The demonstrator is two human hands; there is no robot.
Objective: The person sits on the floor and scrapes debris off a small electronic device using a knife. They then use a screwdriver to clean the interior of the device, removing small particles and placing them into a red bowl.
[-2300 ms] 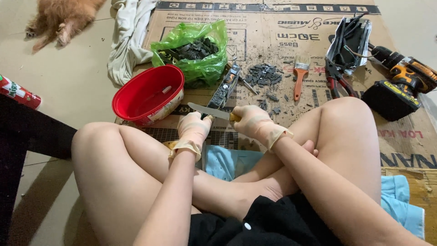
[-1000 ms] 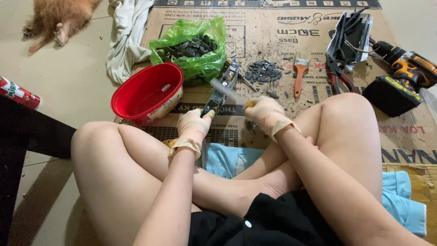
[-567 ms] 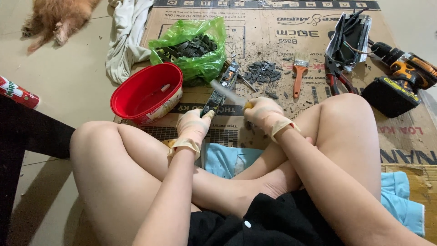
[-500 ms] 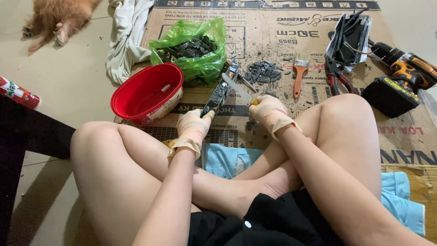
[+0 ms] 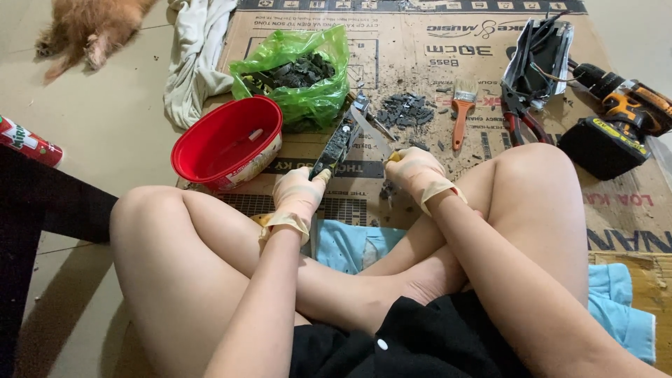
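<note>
Left hand (image 5: 299,196) gripped dark strip (image 5: 334,143), propped just right of red bowl (image 5: 227,143). Right hand (image 5: 414,170) clenched knife (image 5: 374,133), blade against strip. Scraped chips (image 5: 406,110) heaped beyond bowl; strip looked partly coated.

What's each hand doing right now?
Left hand: closed on a long dark strip.
Right hand: closed on a knife, blade against the strip.

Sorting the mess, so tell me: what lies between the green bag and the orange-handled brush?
In the head view, a pile of dark scraps lies on the cardboard between the green bag and the brush.
</note>
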